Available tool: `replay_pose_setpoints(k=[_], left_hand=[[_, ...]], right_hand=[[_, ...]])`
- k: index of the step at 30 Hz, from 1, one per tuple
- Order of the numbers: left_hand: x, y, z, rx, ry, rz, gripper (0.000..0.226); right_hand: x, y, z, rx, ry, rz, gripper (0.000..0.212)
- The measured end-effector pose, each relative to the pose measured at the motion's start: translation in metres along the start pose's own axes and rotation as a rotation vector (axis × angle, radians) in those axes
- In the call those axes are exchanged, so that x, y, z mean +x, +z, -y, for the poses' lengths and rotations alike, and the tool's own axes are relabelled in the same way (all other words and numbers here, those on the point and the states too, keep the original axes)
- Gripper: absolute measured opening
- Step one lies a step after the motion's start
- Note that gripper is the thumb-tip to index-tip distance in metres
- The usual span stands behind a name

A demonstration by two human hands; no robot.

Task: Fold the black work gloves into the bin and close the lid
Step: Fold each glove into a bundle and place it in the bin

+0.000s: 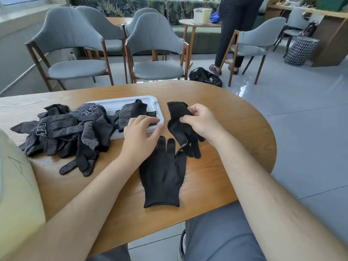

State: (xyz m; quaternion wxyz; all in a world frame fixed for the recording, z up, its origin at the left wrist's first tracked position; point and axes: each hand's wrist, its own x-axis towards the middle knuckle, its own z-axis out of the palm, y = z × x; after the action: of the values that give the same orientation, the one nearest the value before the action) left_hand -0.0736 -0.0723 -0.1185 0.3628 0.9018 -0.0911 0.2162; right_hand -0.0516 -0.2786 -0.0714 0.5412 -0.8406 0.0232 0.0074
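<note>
Beyond our wooden table we see grey chairs with wooden frames and a round side table behind them. A black bag lies on the grey floor near a standing person's legs, and a patterned basket stands far right.

Plain black gloves, white-dotted black gloves, white lid, tan wood-grain table

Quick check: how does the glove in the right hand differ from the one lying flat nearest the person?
Pose: the held glove is bunched and creased, while the flat glove lies spread smooth on the table.
Direction: the held glove's cuff points away from the person; the flat glove's cuff points toward them.
Contact: the right hand pinches the held glove, not the flat glove.
Both show plain black fabric.
</note>
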Motion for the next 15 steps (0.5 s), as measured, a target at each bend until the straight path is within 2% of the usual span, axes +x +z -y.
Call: replay_pose_setpoints(k=[2,4,6,8,12,15], left_hand=[[0.003,-0.003,-0.023,-0.306,-0.149,0.134,0.043],[0.005,-0.010,-0.042,-0.515,-0.214,0.153,0.035],[0.007,-0.021,-0.054,-0.583,-0.196,0.108,0.016],[0.008,-0.033,-0.059,-0.653,-0.198,0.096,0.007],[0.009,-0.064,-0.068,-0.694,-0.139,0.112,0.002],[0.010,-0.084,-0.076,-0.657,-0.119,0.085,0.009]], right_hand=[[-0.011,-0.003,0.012,0.091,-0.038,0.050,0.030],[-0.020,-0.007,0.022,0.127,-0.069,0.088,0.039],[-0.029,-0.011,0.035,0.156,-0.094,0.121,0.046],[-0.037,-0.017,0.047,0.237,-0.106,0.153,0.042],[-0.049,-0.022,0.069,0.279,-0.204,0.190,0.024],[-0.054,-0.024,0.078,0.259,-0.267,0.188,0.015]])
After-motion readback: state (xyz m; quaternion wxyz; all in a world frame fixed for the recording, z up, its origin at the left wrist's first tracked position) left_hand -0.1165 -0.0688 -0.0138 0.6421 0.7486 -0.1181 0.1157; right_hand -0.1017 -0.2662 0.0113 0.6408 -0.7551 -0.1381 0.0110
